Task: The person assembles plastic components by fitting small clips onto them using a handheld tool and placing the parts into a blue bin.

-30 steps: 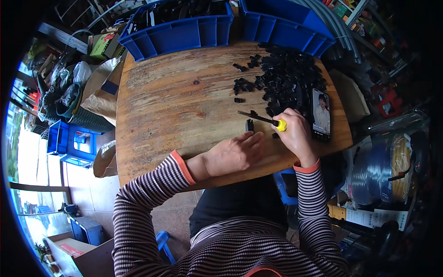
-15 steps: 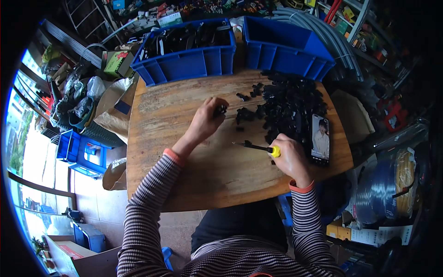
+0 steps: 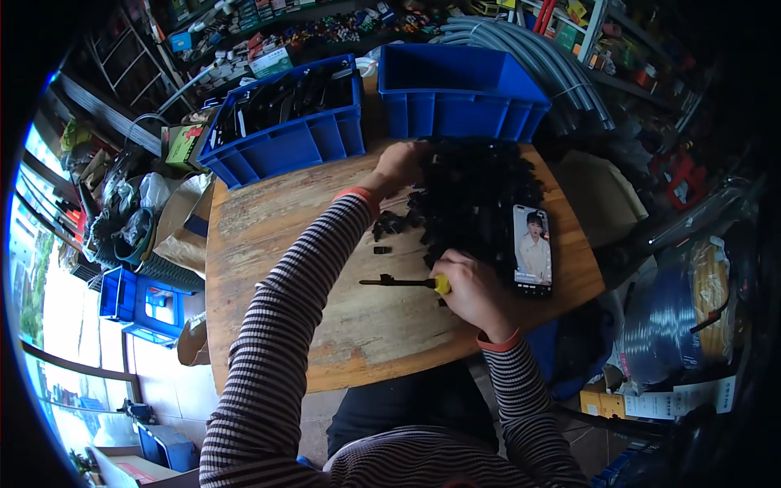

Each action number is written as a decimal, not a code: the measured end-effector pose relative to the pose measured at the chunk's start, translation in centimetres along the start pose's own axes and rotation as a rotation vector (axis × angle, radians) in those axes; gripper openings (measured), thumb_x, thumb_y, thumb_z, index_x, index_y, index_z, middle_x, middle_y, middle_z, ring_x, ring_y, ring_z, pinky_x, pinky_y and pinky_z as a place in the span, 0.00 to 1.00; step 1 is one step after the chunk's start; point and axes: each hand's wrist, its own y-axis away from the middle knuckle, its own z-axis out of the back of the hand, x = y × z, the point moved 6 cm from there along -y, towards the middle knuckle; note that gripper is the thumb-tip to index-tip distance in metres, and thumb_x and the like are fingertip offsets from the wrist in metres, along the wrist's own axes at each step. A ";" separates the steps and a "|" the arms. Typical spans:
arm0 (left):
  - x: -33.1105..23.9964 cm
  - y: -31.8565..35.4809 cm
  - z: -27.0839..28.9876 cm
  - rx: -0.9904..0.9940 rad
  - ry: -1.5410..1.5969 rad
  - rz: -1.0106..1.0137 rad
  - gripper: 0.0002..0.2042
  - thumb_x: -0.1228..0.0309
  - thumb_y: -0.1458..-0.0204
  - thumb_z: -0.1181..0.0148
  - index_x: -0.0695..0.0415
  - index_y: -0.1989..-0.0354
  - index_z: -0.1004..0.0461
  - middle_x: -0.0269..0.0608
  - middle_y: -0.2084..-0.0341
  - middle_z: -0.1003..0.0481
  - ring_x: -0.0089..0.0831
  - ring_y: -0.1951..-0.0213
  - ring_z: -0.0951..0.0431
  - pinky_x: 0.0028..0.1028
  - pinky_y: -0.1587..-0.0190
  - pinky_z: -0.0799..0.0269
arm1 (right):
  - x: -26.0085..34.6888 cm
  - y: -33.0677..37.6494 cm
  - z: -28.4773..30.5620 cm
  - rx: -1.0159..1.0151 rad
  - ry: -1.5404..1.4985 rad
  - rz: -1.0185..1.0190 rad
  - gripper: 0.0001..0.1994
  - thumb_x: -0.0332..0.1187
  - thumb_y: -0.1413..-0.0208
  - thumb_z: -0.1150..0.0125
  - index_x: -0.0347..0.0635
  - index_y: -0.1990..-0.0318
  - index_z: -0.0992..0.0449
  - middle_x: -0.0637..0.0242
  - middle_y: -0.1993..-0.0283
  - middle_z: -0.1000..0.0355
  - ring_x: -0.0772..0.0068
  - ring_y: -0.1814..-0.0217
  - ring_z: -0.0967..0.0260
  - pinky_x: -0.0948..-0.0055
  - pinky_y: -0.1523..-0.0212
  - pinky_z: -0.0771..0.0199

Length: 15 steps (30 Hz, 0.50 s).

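My right hand (image 3: 472,289) is closed around the yellow handle of a screwdriver (image 3: 407,283), whose dark shaft points left across the wooden table (image 3: 358,333). A small black piece (image 3: 387,279) sits at the shaft near its tip; whether it is threaded on cannot be told. At the far left edge of a heap of small black plastic parts (image 3: 480,187), my left hand (image 3: 399,165) reaches in, its fingertips hidden among them. Several loose black parts (image 3: 394,224) lie left of the heap, with a single black piece (image 3: 381,250) just nearer to me.
Behind the heap stands a blue bin (image 3: 464,110); left of it, another blue bin (image 3: 285,138) holds long black parts. A phone showing a person (image 3: 533,252) rests at the table's right side. Coils of grey hose (image 3: 561,81) and wrapped spools (image 3: 659,325) surround the table.
My left hand has gone from the table's middle to the heap, farther away and to the right. The screwdriver stays in my right hand. The whole view has shifted and turned somewhat.
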 end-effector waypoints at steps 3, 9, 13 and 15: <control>1.5 3.2 3.4 -0.094 0.031 0.007 0.12 0.70 0.53 0.35 0.54 0.60 0.26 0.43 0.70 0.21 0.37 0.67 0.20 0.32 0.64 0.24 | -0.2 -0.1 -0.4 -0.042 -0.009 0.015 0.10 0.21 0.59 0.37 0.38 0.65 0.23 0.59 0.64 0.28 0.53 0.59 0.28 0.63 0.58 0.27; 0.7 12.6 9.1 0.158 0.442 0.119 0.13 0.70 0.53 0.34 0.54 0.59 0.26 0.37 0.71 0.22 0.35 0.71 0.21 0.28 0.66 0.25 | -0.4 -0.5 -0.6 -0.016 0.049 0.029 0.10 0.22 0.58 0.36 0.37 0.65 0.24 0.58 0.64 0.29 0.53 0.60 0.28 0.63 0.60 0.28; -2.2 18.9 8.2 0.632 0.340 -0.108 0.11 0.74 0.52 0.37 0.56 0.59 0.26 0.38 0.70 0.22 0.33 0.70 0.22 0.26 0.65 0.25 | -0.8 -1.5 -0.5 0.030 0.042 0.033 0.10 0.24 0.57 0.34 0.36 0.65 0.25 0.57 0.65 0.29 0.52 0.61 0.28 0.63 0.61 0.28; -2.9 20.2 7.3 0.615 0.323 -0.127 0.11 0.75 0.53 0.38 0.56 0.60 0.26 0.39 0.70 0.23 0.33 0.70 0.22 0.26 0.65 0.25 | -1.6 -1.9 -0.5 0.087 0.021 -0.022 0.11 0.25 0.57 0.32 0.36 0.64 0.25 0.58 0.65 0.29 0.52 0.61 0.28 0.63 0.61 0.28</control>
